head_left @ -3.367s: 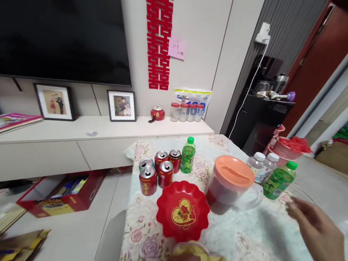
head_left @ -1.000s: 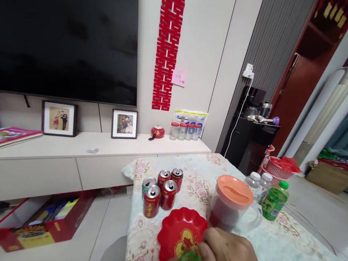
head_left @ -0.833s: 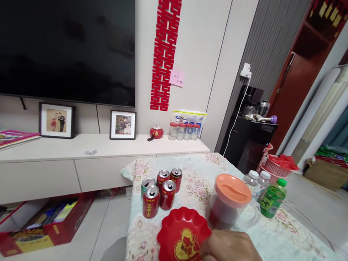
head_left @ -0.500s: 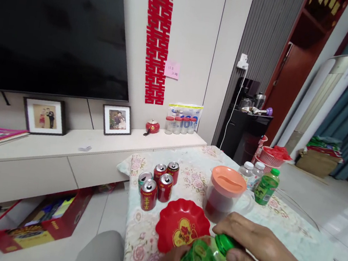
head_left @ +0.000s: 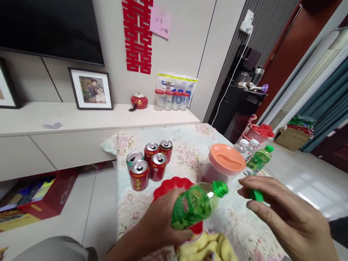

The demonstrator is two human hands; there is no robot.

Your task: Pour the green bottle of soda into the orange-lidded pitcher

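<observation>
My left hand point(head_left: 165, 219) is wrapped around a green plastic bottle point(head_left: 192, 205), tilted with its neck up to the right. The bottle's neck end looks green. Apart from it, to the right, my right hand point(head_left: 290, 218) pinches a small green bottle cap point(head_left: 255, 195) between thumb and fingers. Under the bottle lies a red scalloped plate point(head_left: 169, 185), partly hidden by my left hand. A crumpled yellow cloth point(head_left: 213, 260) rests on the table just below the bottle.
Several drink cans point(head_left: 139, 175) stand at the left on the flowered tablecloth point(head_left: 183, 155). Behind the plate is a clear pitcher with an orange lid point(head_left: 226, 158). Another green bottle point(head_left: 260, 159) and two white-capped bottles point(head_left: 243, 146) stand at the back right.
My right hand has moved right, away from the bottle, with the green cap in it. The bottle has risen and tilted more into view, and the yellow cloth now shows. The camera view has shifted.
</observation>
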